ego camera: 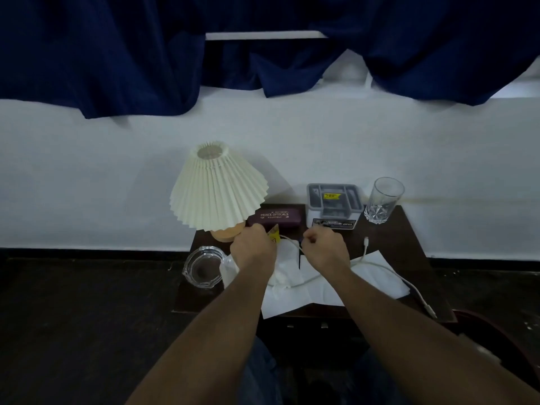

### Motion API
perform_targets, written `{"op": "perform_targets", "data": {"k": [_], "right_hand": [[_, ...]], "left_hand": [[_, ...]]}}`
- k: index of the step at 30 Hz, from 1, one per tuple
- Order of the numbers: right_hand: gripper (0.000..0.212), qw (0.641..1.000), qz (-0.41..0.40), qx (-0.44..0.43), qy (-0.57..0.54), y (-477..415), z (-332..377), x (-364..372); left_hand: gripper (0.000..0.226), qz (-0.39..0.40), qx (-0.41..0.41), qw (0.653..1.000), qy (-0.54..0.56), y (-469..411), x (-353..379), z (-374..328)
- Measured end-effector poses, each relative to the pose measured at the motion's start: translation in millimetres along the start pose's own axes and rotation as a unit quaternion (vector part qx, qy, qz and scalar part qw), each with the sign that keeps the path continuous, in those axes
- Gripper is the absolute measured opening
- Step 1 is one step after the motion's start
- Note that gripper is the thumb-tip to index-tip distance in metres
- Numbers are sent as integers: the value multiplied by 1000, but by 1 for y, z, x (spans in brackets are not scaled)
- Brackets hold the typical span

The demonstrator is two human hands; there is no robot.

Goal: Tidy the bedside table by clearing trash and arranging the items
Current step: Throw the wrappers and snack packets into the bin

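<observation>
On the dark bedside table point(406, 249) my left hand point(253, 247) grips a small yellow wrapper point(273, 232) in front of the lamp base. My right hand point(324, 248) is curled over the middle of the table, pinching a white cable point(388, 270) near a dark pen-like item point(300, 255). The cable loops across white tissue paper point(374, 280) to the table's right front corner. A maroon glasses case point(274, 217) lies behind my hands.
A pleated cream lamp point(217, 185) stands at the back left, a glass ashtray point(203, 267) at the front left. A grey organiser box point(334, 204) and an empty drinking glass point(382, 200) stand at the back right. White wall and blue curtains lie behind.
</observation>
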State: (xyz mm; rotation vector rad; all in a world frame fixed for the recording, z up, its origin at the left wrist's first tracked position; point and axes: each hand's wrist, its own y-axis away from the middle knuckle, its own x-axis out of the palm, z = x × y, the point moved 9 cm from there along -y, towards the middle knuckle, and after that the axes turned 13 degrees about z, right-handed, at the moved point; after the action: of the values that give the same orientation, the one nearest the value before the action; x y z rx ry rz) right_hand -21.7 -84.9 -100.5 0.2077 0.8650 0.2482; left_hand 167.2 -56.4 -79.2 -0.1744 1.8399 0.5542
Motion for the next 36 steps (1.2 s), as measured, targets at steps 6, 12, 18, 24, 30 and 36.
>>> {"op": "perform_targets", "data": {"k": [6, 12, 18, 24, 30, 36], "right_hand": [[66, 993, 6, -83, -83, 7, 13, -26], [8, 985, 32, -46, -161, 18, -9, -65], [13, 938, 45, -54, -339, 45, -39, -96], [26, 873, 33, -25, -486, 75, -94, -130], [34, 930, -82, 148, -327, 122, -220, -175], [29, 930, -61, 314, -181, 174, -334, -169]], "left_hand": [[17, -51, 171, 984, 26, 27, -18, -56], [16, -17, 283, 954, 93, 42, -29, -93], [15, 120, 273, 916, 267, 38, -10, -113], [22, 253, 262, 846, 389, 73, 9, -177], [48, 309, 261, 849, 341, 104, 61, -240], [44, 293, 260, 874, 287, 112, 99, -254]]}}
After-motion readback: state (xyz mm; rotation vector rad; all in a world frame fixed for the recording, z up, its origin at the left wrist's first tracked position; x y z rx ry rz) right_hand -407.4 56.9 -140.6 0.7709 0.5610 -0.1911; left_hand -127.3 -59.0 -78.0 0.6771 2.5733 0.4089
